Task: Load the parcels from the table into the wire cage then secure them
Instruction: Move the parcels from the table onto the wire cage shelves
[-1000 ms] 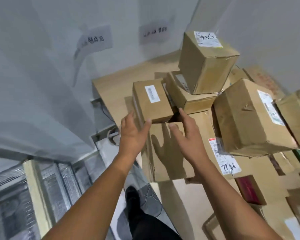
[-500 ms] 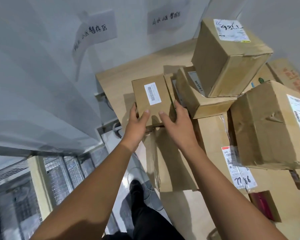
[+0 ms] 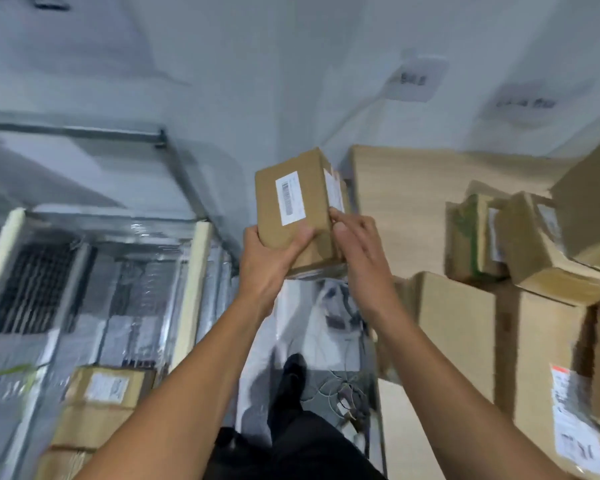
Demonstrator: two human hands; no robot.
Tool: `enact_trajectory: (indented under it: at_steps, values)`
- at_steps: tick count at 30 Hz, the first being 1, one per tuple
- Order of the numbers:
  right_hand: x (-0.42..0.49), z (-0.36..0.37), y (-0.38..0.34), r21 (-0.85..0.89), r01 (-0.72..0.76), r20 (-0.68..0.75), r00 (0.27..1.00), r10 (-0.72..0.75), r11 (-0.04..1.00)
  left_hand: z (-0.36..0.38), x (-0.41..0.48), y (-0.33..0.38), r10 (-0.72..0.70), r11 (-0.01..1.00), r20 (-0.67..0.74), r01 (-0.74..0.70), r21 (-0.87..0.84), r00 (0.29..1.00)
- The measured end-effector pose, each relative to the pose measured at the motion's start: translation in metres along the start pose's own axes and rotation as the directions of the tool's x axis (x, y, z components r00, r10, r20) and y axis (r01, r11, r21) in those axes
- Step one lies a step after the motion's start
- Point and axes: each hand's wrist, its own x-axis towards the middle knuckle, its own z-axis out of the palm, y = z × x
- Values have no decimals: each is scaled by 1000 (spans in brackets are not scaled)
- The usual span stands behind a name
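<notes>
Cardboard box held in mid-air by both hands, wire cage to its left, table to its right.

Film-wrapped and low on the left, the wire cage has a parcel lying in its near corner and what looks like open room behind it. The table on the right carries a pile of parcels. The box hangs clear of the table edge, its long axis pointing away from the person. The left hand, nearer the cage, grips the near-left corner with its thumb across the labelled top. The right hand clasps the right face, fingers close together. The carry likely goes left and down, clearing the cage's pale post.
</notes>
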Motion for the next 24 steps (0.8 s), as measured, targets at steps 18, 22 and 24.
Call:
enact_trajectory:
  at_steps: [18,22,24]
  values:
    - [-112,353,8,-223,5,699,698,157,975,-334,-130,-88,-65,944,-639,-160,-289,766]
    - [-90,397,32,-323,-10,802,527,280,946,-360,-108,-125,-225,935,-681,-42,-352,696]
    - [-72,422,48,-397,-34,797,483,363,917,-374,-88,-145,-280,931,-683,16,-365,675]
